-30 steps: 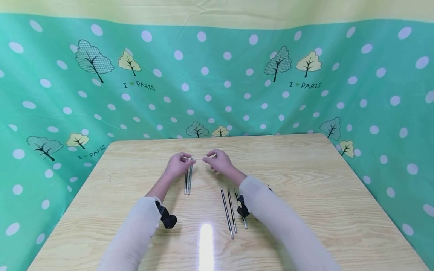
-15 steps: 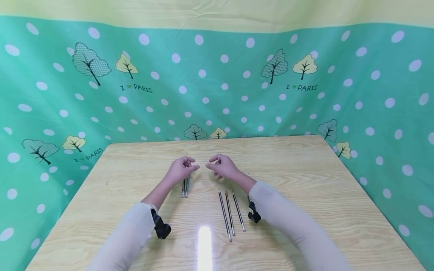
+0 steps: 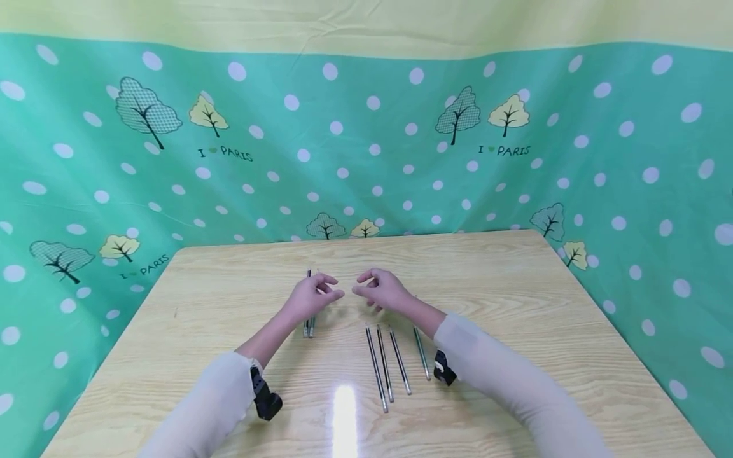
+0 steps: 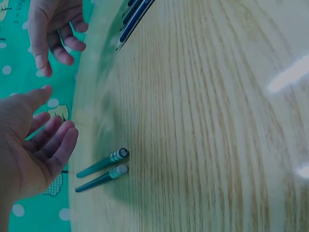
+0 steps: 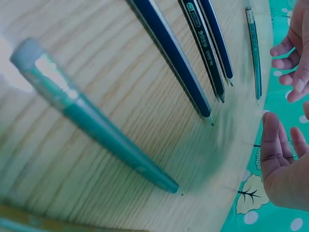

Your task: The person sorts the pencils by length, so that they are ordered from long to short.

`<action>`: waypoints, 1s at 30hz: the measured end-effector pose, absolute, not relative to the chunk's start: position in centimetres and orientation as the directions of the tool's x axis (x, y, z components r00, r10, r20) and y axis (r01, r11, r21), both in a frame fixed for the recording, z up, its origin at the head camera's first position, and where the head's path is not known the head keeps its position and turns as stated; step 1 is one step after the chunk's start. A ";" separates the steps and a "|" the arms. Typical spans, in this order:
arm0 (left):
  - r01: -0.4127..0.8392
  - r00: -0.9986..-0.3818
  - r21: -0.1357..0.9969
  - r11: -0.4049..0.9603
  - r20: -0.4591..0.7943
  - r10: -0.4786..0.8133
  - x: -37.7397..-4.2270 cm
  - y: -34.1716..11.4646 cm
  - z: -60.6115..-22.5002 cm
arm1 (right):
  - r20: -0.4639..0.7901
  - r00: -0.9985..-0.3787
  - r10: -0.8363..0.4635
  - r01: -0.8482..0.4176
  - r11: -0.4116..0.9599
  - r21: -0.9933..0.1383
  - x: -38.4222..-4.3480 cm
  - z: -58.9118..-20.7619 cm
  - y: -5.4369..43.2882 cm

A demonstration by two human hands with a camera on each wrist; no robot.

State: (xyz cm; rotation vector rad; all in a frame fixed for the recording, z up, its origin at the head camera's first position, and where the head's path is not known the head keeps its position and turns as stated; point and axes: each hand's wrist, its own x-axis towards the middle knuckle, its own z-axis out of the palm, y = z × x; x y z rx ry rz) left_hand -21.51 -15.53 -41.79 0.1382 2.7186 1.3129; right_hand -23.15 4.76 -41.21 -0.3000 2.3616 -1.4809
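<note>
Under left hand (image 3: 309, 299), two pencils (image 4: 101, 165), nearside of right hand (image 3: 386, 292), four pencils (image 3: 399, 359)

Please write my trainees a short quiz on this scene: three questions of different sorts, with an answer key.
1. True or false: the left hand and the right hand are apart.
2. Which of the hands is nearer the pair of pencils? A) left B) right
3. Fill in: in the head view, ____ dark pencils lie between that pair and the green pencil by the right sleeve.

Key: 1. True. 2. A. 3. Three.
</note>
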 end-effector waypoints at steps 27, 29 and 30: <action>0.160 -0.955 0.739 0.655 -0.052 0.292 -16.6 -12.9 -43.0 | -0.254 -0.891 -0.376 0.029 0.511 -0.859 -19.7 -42.2 9.3; 0.169 -0.953 0.734 0.658 -0.049 0.299 -16.3 -12.8 -43.1 | -0.258 -0.891 -0.374 0.028 0.522 -0.853 -19.4 -42.4 9.6; 0.171 -0.951 0.733 0.658 -0.051 0.304 -16.1 -12.7 -43.1 | -0.258 -0.891 -0.374 0.024 0.529 -0.849 -19.3 -42.5 9.7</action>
